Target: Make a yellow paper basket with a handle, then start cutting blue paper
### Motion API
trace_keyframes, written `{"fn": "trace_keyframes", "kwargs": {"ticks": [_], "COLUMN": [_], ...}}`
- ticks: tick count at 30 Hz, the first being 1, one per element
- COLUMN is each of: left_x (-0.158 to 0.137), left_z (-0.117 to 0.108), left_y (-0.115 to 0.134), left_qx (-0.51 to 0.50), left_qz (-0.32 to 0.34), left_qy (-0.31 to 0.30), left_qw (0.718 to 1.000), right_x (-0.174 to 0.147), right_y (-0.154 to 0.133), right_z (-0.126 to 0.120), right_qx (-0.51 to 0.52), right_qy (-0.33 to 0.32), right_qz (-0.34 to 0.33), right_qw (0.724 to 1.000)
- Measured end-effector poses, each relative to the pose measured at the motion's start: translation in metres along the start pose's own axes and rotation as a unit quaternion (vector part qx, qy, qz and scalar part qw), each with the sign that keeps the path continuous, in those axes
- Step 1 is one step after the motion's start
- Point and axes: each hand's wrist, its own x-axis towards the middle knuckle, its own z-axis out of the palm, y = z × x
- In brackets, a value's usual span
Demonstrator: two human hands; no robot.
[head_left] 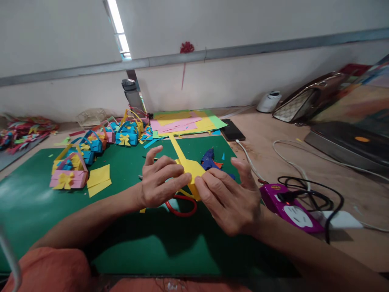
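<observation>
Between my two hands is a yellow paper basket (192, 167) with a long paper strip sticking up and away from it. My left hand (164, 176) pinches its left side between thumb and fingers. On the near right side, my right hand (227, 194) grips the paper with its fingertips, the little finger side hidden from view. Below the basket lie scissors with red handles (181, 214), partly covered by my left hand. A blue glue gun (208, 159) rests just behind my right hand.
Finished paper baskets (69, 179) stand at the left on the green mat (127, 243), beside yellow paper squares (99, 180). Coloured sheets (212, 117), a phone (233, 130) and a bottle (132, 97) are at the back. A purple power strip (288, 207) with cables lies right.
</observation>
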Motion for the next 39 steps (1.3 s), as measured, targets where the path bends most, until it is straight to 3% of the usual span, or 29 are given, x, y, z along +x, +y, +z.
{"fn": "trace_keyframes", "kwargs": {"ticks": [3,10,17,24,30,39], "left_x": [0.001,0.004,0.007,0.013,0.013,0.012], "left_z": [-0.002,-0.006,-0.005,-0.011,-0.011,-0.008], "left_y": [-0.001,-0.002,-0.003,0.003,0.005,0.005], "left_qx": [-0.007,-0.005,-0.039,-0.095,-0.102,-0.114], "left_qz": [0.007,0.007,0.002,0.016,0.025,0.015], "left_qy": [0.005,0.001,0.001,-0.026,-0.023,-0.021], "left_qw": [1.000,1.000,0.999,0.995,0.994,0.993], "right_x": [0.001,0.006,0.008,0.002,0.000,0.001], "right_y": [0.001,0.005,0.011,0.026,0.024,0.022], "right_z": [-0.002,0.000,-0.001,0.017,0.015,0.013], "right_qx": [0.022,0.090,0.220,0.172,0.089,0.050], "right_qy": [-0.007,-0.048,-0.009,-0.029,0.009,0.004], "right_qz": [0.015,0.143,0.186,0.108,0.027,0.020], "right_qw": [1.000,0.984,0.958,0.979,0.996,0.999]}}
